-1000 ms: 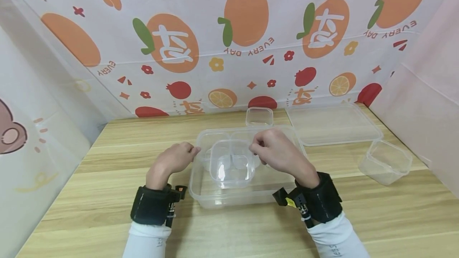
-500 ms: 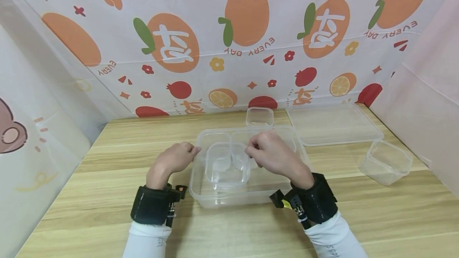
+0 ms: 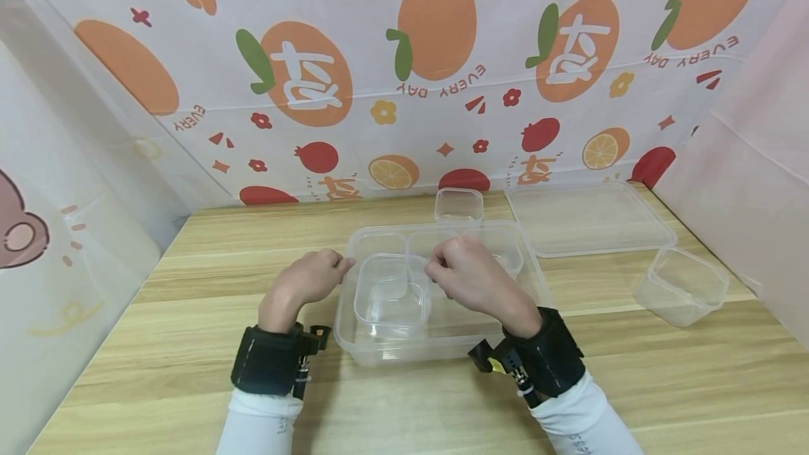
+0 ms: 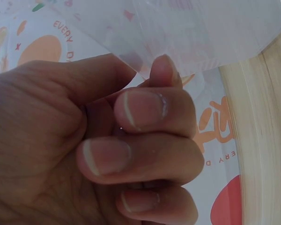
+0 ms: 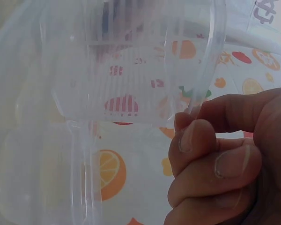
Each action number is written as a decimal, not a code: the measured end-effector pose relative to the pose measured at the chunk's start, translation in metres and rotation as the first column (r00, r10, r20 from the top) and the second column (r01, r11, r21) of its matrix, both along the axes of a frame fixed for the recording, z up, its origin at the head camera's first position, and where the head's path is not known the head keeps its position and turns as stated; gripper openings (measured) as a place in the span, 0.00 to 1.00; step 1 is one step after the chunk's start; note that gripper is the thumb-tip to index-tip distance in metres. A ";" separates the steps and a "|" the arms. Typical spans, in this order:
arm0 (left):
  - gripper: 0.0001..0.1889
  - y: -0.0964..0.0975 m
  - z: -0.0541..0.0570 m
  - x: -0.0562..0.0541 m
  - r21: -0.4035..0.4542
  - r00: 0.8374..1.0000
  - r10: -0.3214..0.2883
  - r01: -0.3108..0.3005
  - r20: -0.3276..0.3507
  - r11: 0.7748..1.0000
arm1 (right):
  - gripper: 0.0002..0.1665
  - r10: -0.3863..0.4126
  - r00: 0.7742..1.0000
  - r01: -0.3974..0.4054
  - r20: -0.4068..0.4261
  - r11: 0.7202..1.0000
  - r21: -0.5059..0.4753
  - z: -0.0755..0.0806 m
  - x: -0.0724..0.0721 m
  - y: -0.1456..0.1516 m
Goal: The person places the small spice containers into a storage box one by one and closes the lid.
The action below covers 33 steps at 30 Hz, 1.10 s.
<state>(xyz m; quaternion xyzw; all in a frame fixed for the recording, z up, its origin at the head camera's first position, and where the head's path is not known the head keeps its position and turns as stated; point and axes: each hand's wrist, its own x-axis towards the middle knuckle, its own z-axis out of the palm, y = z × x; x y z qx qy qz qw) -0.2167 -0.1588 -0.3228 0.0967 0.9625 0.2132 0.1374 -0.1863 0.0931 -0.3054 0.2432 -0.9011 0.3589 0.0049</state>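
Observation:
A large clear rectangular plastic container (image 3: 442,344) stands on the table in front of me. My left hand (image 3: 307,278) pinches its left rim; in the left wrist view the thumb and forefinger meet at the plastic (image 4: 196,35), the other fingers curled. My right hand (image 3: 470,276) pinches the right rim of a small clear square container (image 3: 392,304), which overlaps the front left of the large one. In the right wrist view that rim (image 5: 208,65) sits between thumb and forefinger. Other small clear containers (image 3: 505,237) show along the large container's back.
Behind the large container stands a small clear container (image 3: 458,203). A large flat clear lid (image 3: 590,220) lies at the back right. Another small clear container (image 3: 682,286) is tipped over at the right. A printed cloth (image 3: 436,118) hangs behind the wooden table (image 3: 158,371).
My right hand has moved left with the small square container, from the middle of the large container to its left part. My left hand has stayed at the rim.

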 end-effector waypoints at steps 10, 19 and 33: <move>0.19 0.000 0.002 0.001 0.002 1.000 -0.012 0.012 -0.006 1.000 | 0.21 -0.002 1.000 0.002 -0.006 1.000 0.019 -0.002 0.000 -0.004; 0.19 0.001 0.002 0.002 0.001 1.000 0.005 -0.005 0.013 1.000 | 0.22 -0.012 1.000 0.012 -0.016 1.000 0.026 -0.005 0.000 -0.007; 0.20 0.001 0.002 0.001 0.013 1.000 0.004 -0.004 0.010 1.000 | 0.24 -0.006 1.000 0.007 -0.017 0.999 0.045 -0.011 0.000 -0.012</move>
